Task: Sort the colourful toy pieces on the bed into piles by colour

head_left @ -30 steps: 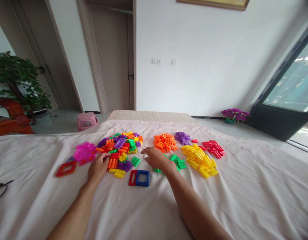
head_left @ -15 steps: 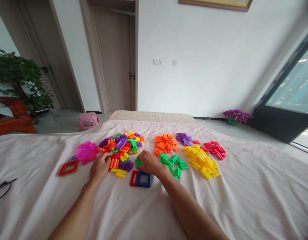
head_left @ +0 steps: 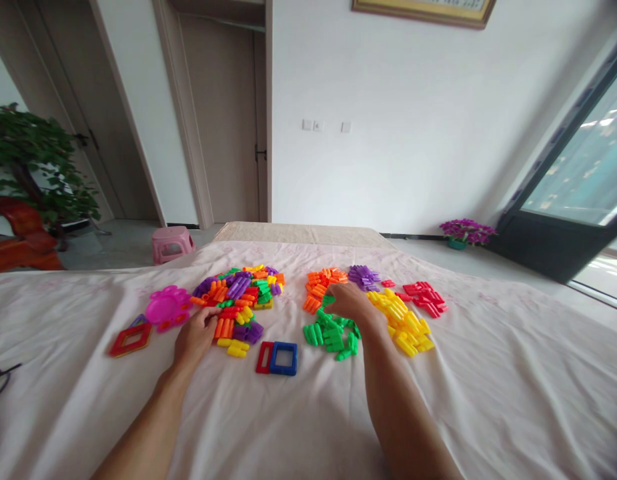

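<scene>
The right hand (head_left: 354, 305) has shifted to the green plastic blocks (head_left: 333, 339); grip indeterminable. Leftward, the mixed-colour block pile (head_left: 238, 288) adjoins the nearer left hand (head_left: 194, 337), fingers curled, hold indeterminable.

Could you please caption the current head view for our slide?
Left hand at a mixed-colour block heap, right hand at the green blocks.

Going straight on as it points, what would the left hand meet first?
The left hand would likely meet the mixed-colour pile of plastic blocks at its fingertips; exact depth is unclear.
</scene>
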